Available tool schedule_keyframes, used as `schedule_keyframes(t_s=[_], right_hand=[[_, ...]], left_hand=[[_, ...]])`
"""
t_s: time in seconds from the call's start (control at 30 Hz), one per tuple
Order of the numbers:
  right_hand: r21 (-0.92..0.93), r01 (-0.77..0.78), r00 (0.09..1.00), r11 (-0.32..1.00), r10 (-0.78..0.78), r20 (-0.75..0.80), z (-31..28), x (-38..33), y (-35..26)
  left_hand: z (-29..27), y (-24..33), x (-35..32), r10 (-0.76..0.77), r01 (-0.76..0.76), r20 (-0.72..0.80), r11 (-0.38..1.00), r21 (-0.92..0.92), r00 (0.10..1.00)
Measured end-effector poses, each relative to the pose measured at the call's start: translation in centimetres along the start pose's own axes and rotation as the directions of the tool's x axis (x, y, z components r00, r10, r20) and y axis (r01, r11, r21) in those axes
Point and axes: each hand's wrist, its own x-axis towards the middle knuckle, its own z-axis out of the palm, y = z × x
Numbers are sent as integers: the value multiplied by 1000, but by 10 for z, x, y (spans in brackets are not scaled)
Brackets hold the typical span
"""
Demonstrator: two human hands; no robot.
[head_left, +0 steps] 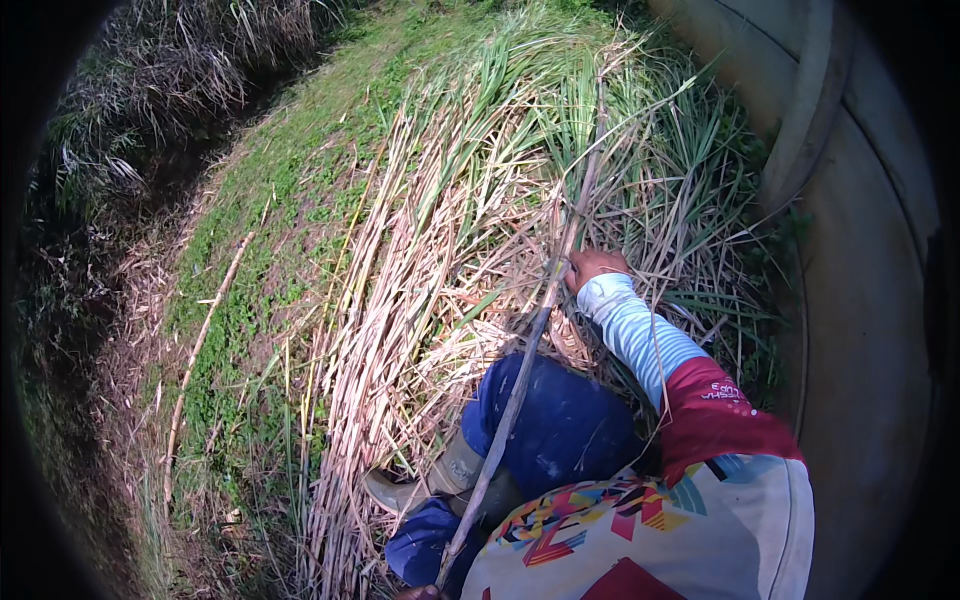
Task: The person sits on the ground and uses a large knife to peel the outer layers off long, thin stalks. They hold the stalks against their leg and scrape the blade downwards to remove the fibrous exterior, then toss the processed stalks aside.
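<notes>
A long sugarcane stalk (515,400) slants across the middle, from the lower edge up to the leafy tops at the back. My left hand (422,593) holds its lower end; only a small part of this hand shows at the bottom edge. Farther up, my right hand (598,266) is closed at the stalk's side, its fingertips partly hidden against the cane and dry leaves. Beneath the stalk lies a pile of cut cane (375,310), its dry stems lying lengthwise. Green and straw-coloured leaves (690,180) cover the far and right part.
One loose cane (210,320) lies on the green grass (270,225) to the left. Dark dry brush (190,70) borders the far left. A large beige-brown curved surface (860,280) stands along the right. My bent leg (560,415) and boot (395,492) are beside the pile.
</notes>
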Motion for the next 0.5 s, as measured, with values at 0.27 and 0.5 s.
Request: schedule_keyframes(t_s=[0.27,0.5], right_hand=[[300,-592,796,748,487,359,165,-9,4],[512,-407,910,756,291,295,186,25,54]], left_hand=[[23,-30,40,-6,3,43,997,77,999],[11,8,47,-103,89,-29,947,-309,994]])
